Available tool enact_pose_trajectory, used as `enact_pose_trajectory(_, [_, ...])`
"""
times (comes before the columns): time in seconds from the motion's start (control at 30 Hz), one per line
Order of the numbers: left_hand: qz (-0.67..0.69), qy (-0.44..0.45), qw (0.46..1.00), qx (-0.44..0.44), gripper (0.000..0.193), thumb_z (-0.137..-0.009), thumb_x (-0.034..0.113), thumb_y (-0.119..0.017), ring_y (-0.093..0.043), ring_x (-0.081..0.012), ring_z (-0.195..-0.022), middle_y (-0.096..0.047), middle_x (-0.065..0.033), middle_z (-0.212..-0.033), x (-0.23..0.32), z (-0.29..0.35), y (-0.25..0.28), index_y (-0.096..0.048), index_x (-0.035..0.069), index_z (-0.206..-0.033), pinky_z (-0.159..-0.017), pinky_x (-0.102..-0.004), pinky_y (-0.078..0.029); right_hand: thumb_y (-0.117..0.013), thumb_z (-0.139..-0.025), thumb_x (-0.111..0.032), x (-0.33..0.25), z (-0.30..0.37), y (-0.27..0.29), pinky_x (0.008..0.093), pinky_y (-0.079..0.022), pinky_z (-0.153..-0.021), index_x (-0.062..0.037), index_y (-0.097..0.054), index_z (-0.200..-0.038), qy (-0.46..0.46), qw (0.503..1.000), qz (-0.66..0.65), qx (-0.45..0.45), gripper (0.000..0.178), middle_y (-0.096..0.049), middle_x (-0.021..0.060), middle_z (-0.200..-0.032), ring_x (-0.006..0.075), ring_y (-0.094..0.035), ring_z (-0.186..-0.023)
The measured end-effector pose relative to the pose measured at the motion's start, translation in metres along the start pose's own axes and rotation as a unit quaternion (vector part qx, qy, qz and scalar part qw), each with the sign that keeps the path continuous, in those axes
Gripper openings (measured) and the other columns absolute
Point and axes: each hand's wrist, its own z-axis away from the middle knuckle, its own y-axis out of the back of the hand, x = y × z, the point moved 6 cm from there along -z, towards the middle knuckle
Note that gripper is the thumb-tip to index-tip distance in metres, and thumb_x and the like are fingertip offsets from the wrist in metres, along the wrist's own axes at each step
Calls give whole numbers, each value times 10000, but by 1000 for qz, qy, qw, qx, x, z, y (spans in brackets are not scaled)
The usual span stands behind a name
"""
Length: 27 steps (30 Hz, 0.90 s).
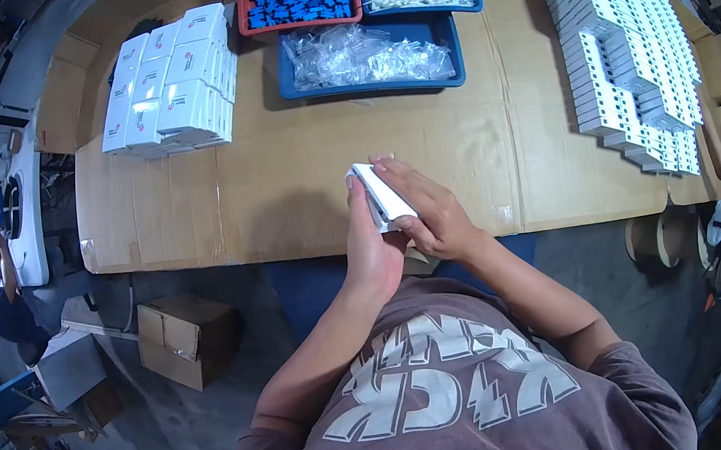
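Both of my hands were closed around one small white box [387, 193], held between them in front of my chest, at the near edge of the cardboard-covered worktop [296, 188]. My left hand [371, 247] came up from the lower left, palm turned inward, a fingertip pressed high along the box's left side. My right hand [437, 211] came in from the lower right, its fingers laid along the right side toward the far end and its thumb near the close end. Both elbows were bent, the forearms slanting toward each other.

The box was slim and oblong, tilted with its far end to the left; its upper face looked plain and bright white, its left side greyer. My fingers hid much of the rest. Beyond it, well apart, sat a blue tray [290, 88] of clear plastic bags.
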Motion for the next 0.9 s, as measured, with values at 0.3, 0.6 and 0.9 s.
enact_pose_trajectory(0.3, [-86, -65, 994, 18, 559, -1107, 488, -370, -580, -153, -1209, -583, -59, -1335, 6, -7, 6, -425, 108, -1514, -1051, -372, -452, -467, -1091, -363, -3, -12, 17, 434, -323, -1200, 41, -523, -1450, -95, 979, -172, 51, 544, -530, 242, -1493, 380, -460, -1441])
enact_pose_trajectory(0.6, [-372, -312, 872, -60, 870, -891, 293, -678, -482, -261, -1309, -422, -157, -1460, 33, 0, -2, -246, 11, -1593, -1123, -413, -390, -529, -1076, -443, 8, -3, 14, 384, -467, -1050, 32, -543, -1424, -436, 783, -440, 57, 590, -627, 189, -1351, 235, -590, -1254])
enact_pose_trajectory(0.9, [-464, -465, 753, -44, 768, -909, 443, -584, -531, -391, -1228, -471, -273, -1371, 43, 3, -5, -416, -81, -1445, -1049, -470, -433, -622, -1046, -287, -19, -18, -8, 345, -501, -1000, 43, -502, -1434, -388, 812, -429, 72, 523, -650, 156, -1276, 182, -622, -1163])
